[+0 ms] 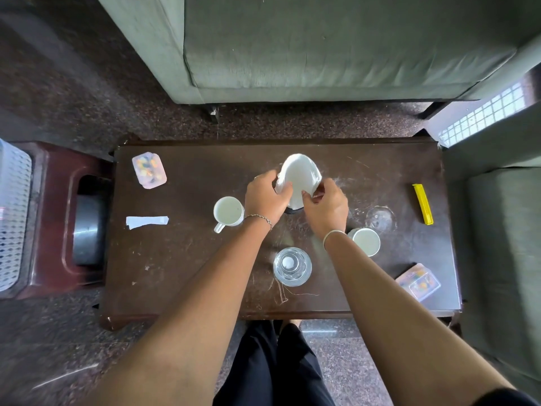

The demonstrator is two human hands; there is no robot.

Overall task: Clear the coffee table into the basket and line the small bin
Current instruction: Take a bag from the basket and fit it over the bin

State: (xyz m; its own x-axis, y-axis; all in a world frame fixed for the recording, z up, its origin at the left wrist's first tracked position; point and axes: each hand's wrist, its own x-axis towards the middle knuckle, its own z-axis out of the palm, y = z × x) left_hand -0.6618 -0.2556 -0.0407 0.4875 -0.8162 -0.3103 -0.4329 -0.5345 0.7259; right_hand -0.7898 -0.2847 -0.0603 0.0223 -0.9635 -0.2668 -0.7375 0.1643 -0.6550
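Two hands (265,197) (326,208) gripping, white liner (298,177) (mouth upward)

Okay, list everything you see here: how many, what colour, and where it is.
coffee table: 1, dark brown, centre
bin bag: 1, white, mid-table, over the small bin
small bin: 1, dark, mostly hidden under the bag
mug: 1, white, left of the hands
cup: 1, white, beside the right wrist
glasses: 2, clear, front middle and right of the hands
clip: 1, yellow, table's right side
packets: 2, clear pinkish, far left and near right
paper strip: 1, white, table's left
basket: 1, white, left edge
stool: 1, dark red, left of table
sofa: 1, grey-green, beyond table
left hand: grips the bag
right hand: grips the bag
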